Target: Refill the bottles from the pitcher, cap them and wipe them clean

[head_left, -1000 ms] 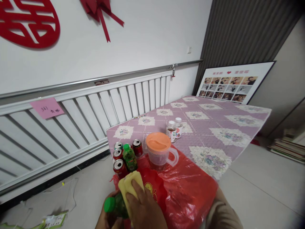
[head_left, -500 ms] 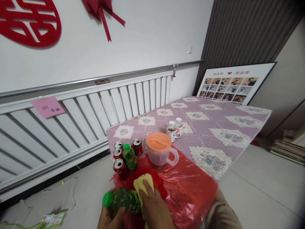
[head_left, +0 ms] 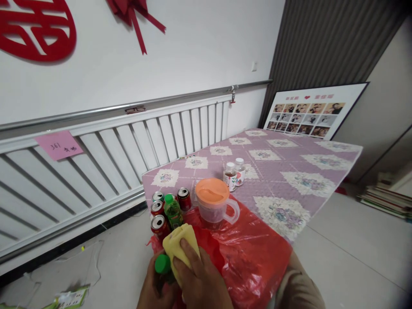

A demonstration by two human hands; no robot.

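Note:
My left hand (head_left: pixel 157 285) is closed around a green-capped plastic bottle (head_left: pixel 163 264) at the bottom of the view. A folded yellow cloth (head_left: pixel 180 244) is gripped in my right hand (head_left: pixel 199 274) and pressed against that bottle's side. Most of the bottle's body is hidden behind the cloth and my fingers. Just beyond stands a second green bottle (head_left: pixel 174 212), upright among several opened drink cans (head_left: pixel 160 226). Under my hands lies a red plastic sheet (head_left: pixel 254 249), with a red scallop-edged dish (head_left: pixel 212 249) on it, partly covered by my right hand.
A clear pitcher (head_left: pixel 210 210) with an orange lid stands on the red sheet. Two small white-capped jars (head_left: pixel 230 177) are behind it on the purple floral tablecloth (head_left: pixel 264 155). A white radiator (head_left: pixel 128 150) runs along the wall. A photo board (head_left: pixel 317 111) leans at the back right.
The bottle in my left hand has turned from lying sideways to more upright and shifted right. My right hand has brought the yellow cloth left and up toward its neck.

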